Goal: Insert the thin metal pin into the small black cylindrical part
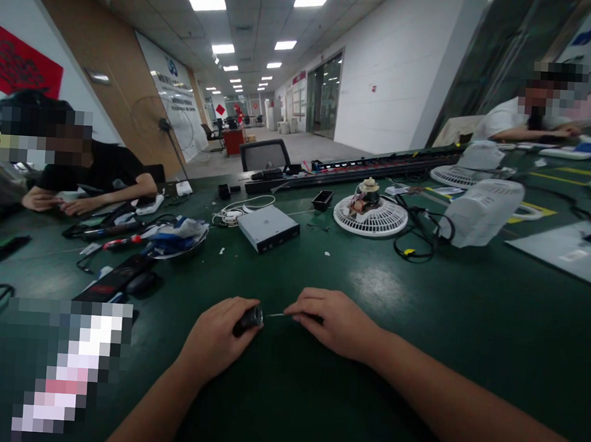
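My left hand (216,333) is closed around a short black cylinder (249,320), whose round, shiny end faces right; it could be a small flashlight, but I cannot tell. Between the fingertips of my right hand (329,320) is a thin metal tool (276,314), perhaps a slim screwdriver, its kind too fine to make out. The tool's tip points left at the cylinder's end, with a small gap between them. Both hands rest low over the dark green table (295,394). Part of the cylinder is hidden by my left fingers.
Beyond my hands lie an optical disc drive (269,227), a small black box (323,199) and a white fan grille with a motor (370,214). Cables and a white housing (483,212) stand right. Tools and a bag (177,235) clutter the left. Other people sit across the table.
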Demonstrator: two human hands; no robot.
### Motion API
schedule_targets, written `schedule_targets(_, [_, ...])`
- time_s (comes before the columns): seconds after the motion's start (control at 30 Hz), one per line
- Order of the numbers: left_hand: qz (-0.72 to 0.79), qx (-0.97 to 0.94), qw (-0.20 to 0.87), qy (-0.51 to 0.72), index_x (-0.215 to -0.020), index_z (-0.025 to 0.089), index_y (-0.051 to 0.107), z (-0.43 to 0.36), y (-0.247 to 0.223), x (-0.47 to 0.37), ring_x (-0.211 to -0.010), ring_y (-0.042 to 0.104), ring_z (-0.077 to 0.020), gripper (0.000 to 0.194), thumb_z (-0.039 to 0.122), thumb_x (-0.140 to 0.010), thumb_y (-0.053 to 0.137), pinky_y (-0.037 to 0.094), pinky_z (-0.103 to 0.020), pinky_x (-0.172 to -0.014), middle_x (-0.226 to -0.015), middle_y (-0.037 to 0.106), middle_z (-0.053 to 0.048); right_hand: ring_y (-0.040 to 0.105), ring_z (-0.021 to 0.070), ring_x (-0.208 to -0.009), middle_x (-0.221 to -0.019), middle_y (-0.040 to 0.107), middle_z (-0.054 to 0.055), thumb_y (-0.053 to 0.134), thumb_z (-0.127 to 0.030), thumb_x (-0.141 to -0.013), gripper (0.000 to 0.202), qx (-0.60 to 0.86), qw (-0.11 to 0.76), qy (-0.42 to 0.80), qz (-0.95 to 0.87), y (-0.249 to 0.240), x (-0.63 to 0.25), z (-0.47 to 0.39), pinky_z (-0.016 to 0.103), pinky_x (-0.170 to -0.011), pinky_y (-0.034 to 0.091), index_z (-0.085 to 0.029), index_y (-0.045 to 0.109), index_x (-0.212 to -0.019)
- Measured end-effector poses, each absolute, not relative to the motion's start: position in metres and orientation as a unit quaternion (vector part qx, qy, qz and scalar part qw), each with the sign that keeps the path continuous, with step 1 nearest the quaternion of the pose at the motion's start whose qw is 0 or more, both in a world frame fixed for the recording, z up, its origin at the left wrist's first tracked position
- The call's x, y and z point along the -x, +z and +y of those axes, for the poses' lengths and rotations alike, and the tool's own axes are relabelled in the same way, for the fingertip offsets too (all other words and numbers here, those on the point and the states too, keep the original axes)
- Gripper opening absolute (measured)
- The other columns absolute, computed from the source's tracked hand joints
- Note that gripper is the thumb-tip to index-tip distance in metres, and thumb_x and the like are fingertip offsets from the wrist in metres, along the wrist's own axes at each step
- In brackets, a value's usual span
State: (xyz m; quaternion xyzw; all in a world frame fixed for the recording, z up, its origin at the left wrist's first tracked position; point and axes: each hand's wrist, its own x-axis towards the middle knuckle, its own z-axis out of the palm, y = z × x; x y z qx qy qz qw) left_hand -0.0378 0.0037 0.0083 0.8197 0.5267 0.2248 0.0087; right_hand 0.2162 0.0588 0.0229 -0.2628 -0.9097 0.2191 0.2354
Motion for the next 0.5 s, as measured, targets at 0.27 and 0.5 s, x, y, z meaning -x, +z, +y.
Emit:
schedule_targets(0.27, [0.48,-0.859,0.012,0.178,-0.123,0.021,0.055,-0.001,0.01,0.028,-0.09,0.066,-0.0201,0.038,0.03,-0.087,0.062,0.055,-0.035,-0.079,-0.103,0.069,-0.006,0.062,0.0157,-0.086,-0.093,0.067,0.004,0.054,-0.021,-0.091,0.025,0.283,0.199,0.151,-0.926,0.017,-0.208,0.053,0.028,-0.075,0.046,-0.025,0.071,-0.109])
schedule_targets(0.5, [0.484,-0.862,0.039,0.143,-0.125,0.023,0.052,-0.006,0.015,0.022,-0.091,0.065,-0.0193,0.036,0.031,-0.09,0.057,0.054,-0.032,-0.076,-0.108,0.066,-0.005,0.062,0.0165,-0.087,-0.095,0.068,0.003,0.053,-0.02,-0.088,0.024,0.295,0.229,0.205,-0.905,0.022,-0.206,0.045,0.029,-0.078,0.046,-0.023,0.071,-0.103])
